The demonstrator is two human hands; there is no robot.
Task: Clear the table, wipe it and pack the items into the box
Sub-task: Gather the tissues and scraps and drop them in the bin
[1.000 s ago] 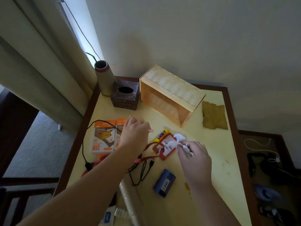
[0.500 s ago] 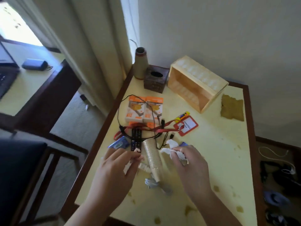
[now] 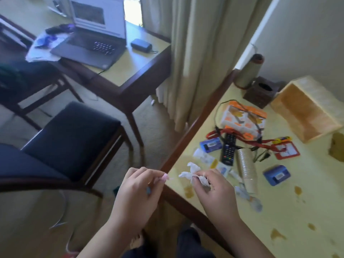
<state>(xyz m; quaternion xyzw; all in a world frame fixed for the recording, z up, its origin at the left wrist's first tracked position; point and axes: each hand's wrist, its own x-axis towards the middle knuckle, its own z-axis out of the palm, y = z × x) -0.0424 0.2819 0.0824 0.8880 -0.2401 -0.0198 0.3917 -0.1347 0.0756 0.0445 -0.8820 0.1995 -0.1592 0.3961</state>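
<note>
Two hands at the worktop's near corner, each pinching a scrap of litter.

The right hand [image 3: 214,190] is closed on a crumpled white tissue [image 3: 193,174] just above the corner of the worktop [image 3: 290,207]; the left hand [image 3: 137,189], off the edge beside it, pinches something small and pale, too blurred to name. The tissue looks feather-light, soft and easily torn, so bunching it in the fingertips should do. Beyond that corner lie one remote [image 3: 228,148], one sleeve of stacked paper cups [image 3: 245,170], two blue packs [image 3: 276,175], two orange cartons [image 3: 242,118], one red badge holder [image 3: 285,150] and tangled cable. The cups probably crush easily; gripping mid-stack seems safest. One wooden box [image 3: 305,110] lies on its side at the far end, opening towards the clutter.
</note>
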